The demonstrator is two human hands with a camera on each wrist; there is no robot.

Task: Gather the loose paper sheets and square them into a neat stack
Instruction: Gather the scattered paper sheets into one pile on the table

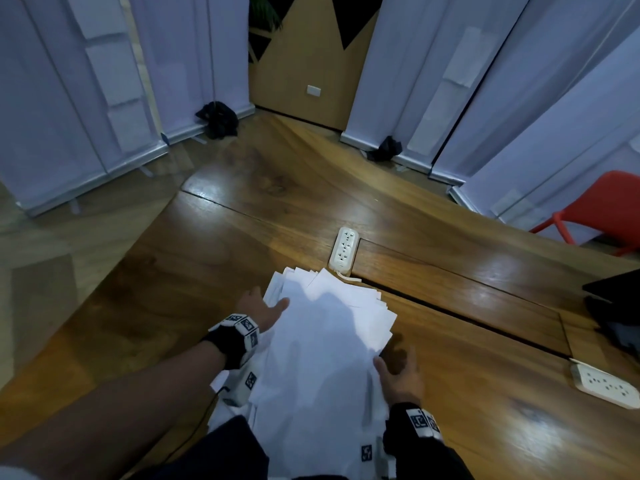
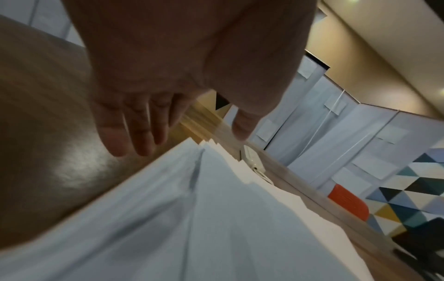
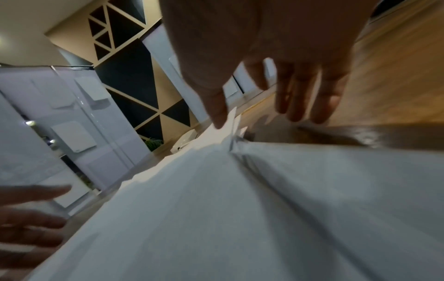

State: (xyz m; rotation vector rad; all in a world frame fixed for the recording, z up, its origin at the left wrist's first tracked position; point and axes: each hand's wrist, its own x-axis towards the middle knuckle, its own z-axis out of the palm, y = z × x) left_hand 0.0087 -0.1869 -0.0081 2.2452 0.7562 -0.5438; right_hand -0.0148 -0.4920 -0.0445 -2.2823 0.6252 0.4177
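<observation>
White panels stand round a wooden desk [image 1: 450, 341], and on it, right in front of you, lies the pile of paper sheets [image 1: 322, 348]. The pile is gathered but ragged: the far corners fan out in steps close to a white power strip [image 1: 343, 249], and the near end runs down toward your body.

What the next move turns on is that the pile's long axis runs away from you, and your hands flank it on the two long sides. Your left hand [image 1: 265, 308] is at the far left edge, thumb lying over the top sheet; the left wrist view shows its fingers [image 2: 134, 133] straight and spread, reaching along the desk past the edge, clamping nothing. Your right hand [image 1: 398, 374] is lower down the right edge, nearer your body. In the right wrist view its fingers [image 3: 307, 98] hang straight over the desk beside the pile and the thumb touches the top sheets; that grip is also apart, not closed on anything.

So the sheets lie between your palms, the left hand further along the axis than the right. My judgement is that pressing both palms inward would square the long sides; the staggered far corners would then need tapping from the end. Thin sheets may buckle if you push hard.
</observation>
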